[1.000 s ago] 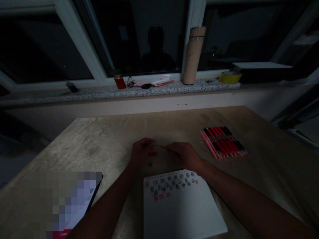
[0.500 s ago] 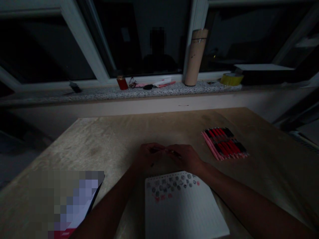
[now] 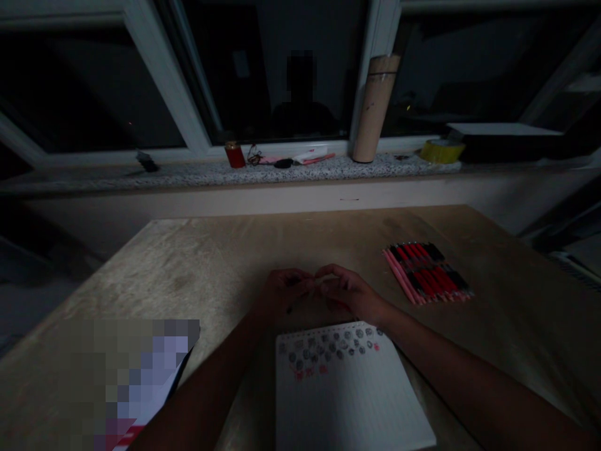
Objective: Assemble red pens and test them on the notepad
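Note:
My left hand (image 3: 287, 289) and my right hand (image 3: 351, 293) meet above the table, just beyond the notepad. Their fingertips pinch together around something small and pale; dim light and the fingers hide its shape. Under my right fingers shows part of a red pen (image 3: 340, 305). What my left fingers hold is hidden. A small dark piece (image 3: 290, 309) lies below my left hand. The spiral notepad (image 3: 352, 401), lined white, bears rows of black and red scribbled marks near its top edge.
Right of my hands lies a row of red and black pens (image 3: 429, 272) with pink ones at its left. A partly blurred device or sheet (image 3: 176, 360) is at left. On the windowsill stand a tall flask (image 3: 375, 113), yellow tape (image 3: 441, 150) and a red jar (image 3: 235, 155).
My hands have drawn together, and the thin red piece that spanned them is no longer visible. The red piece on the table is now out of sight. My right fingers have lifted and spread somewhat.

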`<state>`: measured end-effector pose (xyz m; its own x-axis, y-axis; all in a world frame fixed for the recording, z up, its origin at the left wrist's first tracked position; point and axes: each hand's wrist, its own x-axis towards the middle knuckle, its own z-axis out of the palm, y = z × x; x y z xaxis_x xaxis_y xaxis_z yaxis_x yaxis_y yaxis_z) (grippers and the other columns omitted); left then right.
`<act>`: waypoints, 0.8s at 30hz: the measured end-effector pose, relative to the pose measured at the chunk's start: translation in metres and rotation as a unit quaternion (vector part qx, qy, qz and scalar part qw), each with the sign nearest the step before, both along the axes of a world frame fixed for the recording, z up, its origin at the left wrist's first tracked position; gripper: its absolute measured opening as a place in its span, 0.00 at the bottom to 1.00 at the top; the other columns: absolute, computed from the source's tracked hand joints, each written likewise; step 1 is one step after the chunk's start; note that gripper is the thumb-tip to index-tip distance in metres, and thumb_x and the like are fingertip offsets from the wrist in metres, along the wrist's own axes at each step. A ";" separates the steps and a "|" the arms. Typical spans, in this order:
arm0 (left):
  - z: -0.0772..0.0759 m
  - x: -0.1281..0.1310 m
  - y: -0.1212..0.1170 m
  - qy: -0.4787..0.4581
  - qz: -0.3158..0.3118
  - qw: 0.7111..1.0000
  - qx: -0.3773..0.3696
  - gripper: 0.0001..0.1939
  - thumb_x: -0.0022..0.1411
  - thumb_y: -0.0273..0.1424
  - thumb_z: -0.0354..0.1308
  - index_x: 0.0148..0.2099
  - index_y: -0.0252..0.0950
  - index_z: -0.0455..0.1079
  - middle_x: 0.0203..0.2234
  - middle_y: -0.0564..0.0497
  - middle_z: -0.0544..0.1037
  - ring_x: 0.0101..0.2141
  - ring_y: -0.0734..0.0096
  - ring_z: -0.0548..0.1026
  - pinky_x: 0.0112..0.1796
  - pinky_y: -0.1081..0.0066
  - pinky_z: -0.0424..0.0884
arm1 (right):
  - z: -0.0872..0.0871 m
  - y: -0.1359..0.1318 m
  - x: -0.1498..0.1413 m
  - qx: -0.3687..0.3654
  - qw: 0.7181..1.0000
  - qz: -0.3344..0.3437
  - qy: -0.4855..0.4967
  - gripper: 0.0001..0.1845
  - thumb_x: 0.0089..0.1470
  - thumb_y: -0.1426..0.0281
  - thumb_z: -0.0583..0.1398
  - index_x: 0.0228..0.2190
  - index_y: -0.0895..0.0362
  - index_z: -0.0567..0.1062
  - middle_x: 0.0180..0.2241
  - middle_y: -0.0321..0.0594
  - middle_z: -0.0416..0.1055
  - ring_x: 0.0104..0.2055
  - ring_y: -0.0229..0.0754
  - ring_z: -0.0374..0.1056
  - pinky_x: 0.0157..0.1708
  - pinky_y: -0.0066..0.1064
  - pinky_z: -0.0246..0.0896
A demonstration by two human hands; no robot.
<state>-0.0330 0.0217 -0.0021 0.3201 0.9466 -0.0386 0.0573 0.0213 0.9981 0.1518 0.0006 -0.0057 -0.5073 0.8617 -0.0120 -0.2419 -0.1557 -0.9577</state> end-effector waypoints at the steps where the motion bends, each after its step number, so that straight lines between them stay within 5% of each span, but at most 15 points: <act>1: -0.001 0.000 0.001 -0.011 0.014 1.000 -0.001 0.12 0.46 0.36 0.65 0.30 0.33 0.76 0.20 0.50 0.76 0.21 0.75 0.70 0.24 0.76 0.66 | 0.000 0.000 0.000 0.009 1.000 -0.010 -0.006 0.21 0.47 0.58 0.63 0.39 0.55 0.65 0.28 0.35 0.71 0.18 0.29 0.57 0.17 0.22 0.48; 5: -0.005 -0.003 0.006 -0.047 0.082 0.996 -0.004 0.14 0.47 0.38 0.65 0.31 0.31 0.75 0.16 0.53 0.72 0.18 0.78 0.67 0.22 0.76 0.64 | -0.004 0.000 0.001 0.108 0.985 -0.096 -0.088 0.17 0.48 0.62 0.63 0.38 0.55 0.67 0.30 0.36 0.71 0.24 0.33 0.63 0.22 0.24 0.55; 8: -0.009 -0.006 0.010 -0.074 0.113 0.991 0.004 0.15 0.47 0.39 0.65 0.31 0.31 0.75 0.15 0.55 0.70 0.18 0.79 0.66 0.22 0.76 0.65 | -0.008 0.000 0.004 0.240 0.933 -0.173 -0.204 0.11 0.50 0.65 0.61 0.37 0.56 0.70 0.32 0.39 0.73 0.31 0.37 0.68 0.30 0.27 0.60; 11: -0.010 -0.006 0.011 -0.079 0.114 0.990 0.001 0.14 0.47 0.39 0.65 0.31 0.32 0.75 0.17 0.54 0.72 0.20 0.79 0.68 0.24 0.76 0.67 | -0.004 -0.002 0.008 0.322 0.886 -0.180 -0.282 0.11 0.55 0.67 0.56 0.39 0.56 0.72 0.33 0.41 0.74 0.32 0.39 0.69 0.32 0.28 0.61; 13: -0.008 -0.006 0.010 -0.074 0.105 0.992 -0.004 0.14 0.47 0.39 0.65 0.31 0.32 0.75 0.20 0.52 0.75 0.22 0.76 0.71 0.27 0.75 0.69 | 0.000 -0.003 0.008 0.334 0.882 -0.163 -0.290 0.12 0.56 0.67 0.54 0.40 0.57 0.73 0.34 0.42 0.74 0.33 0.39 0.69 0.33 0.29 0.60; 16: -0.004 -0.005 0.007 -0.071 0.086 0.994 -0.018 0.14 0.48 0.39 0.64 0.33 0.32 0.75 0.26 0.48 0.79 0.27 0.71 0.75 0.31 0.72 0.72 | 0.003 -0.004 0.007 0.265 0.924 -0.115 -0.251 0.14 0.57 0.63 0.54 0.40 0.58 0.72 0.27 0.38 0.71 0.27 0.36 0.65 0.27 0.26 0.57; 19: -0.003 -0.004 0.005 -0.090 0.065 0.993 -0.034 0.14 0.49 0.39 0.63 0.33 0.31 0.75 0.29 0.45 0.80 0.30 0.68 0.76 0.32 0.71 0.72 | 0.000 -0.001 0.004 0.093 0.982 -0.055 -0.155 0.19 0.55 0.56 0.54 0.35 0.59 0.72 0.15 0.28 0.57 0.15 0.30 0.51 0.16 0.23 0.46; 21: -0.003 -0.002 0.005 -0.107 0.063 0.991 -0.042 0.14 0.49 0.38 0.64 0.33 0.31 0.75 0.29 0.45 0.80 0.30 0.68 0.77 0.32 0.71 0.72 | -0.003 0.003 0.005 0.009 0.995 -0.044 -0.092 0.21 0.51 0.52 0.57 0.32 0.60 0.71 0.12 0.25 0.51 0.13 0.29 0.46 0.14 0.24 0.41; 24: -0.005 -0.002 0.008 -0.140 0.103 0.984 -0.049 0.14 0.48 0.38 0.65 0.32 0.30 0.75 0.28 0.45 0.80 0.29 0.69 0.77 0.32 0.70 0.72 | -0.007 0.010 0.008 0.015 0.993 -0.094 -0.068 0.21 0.47 0.53 0.60 0.31 0.59 0.70 0.13 0.26 0.55 0.14 0.29 0.47 0.14 0.24 0.39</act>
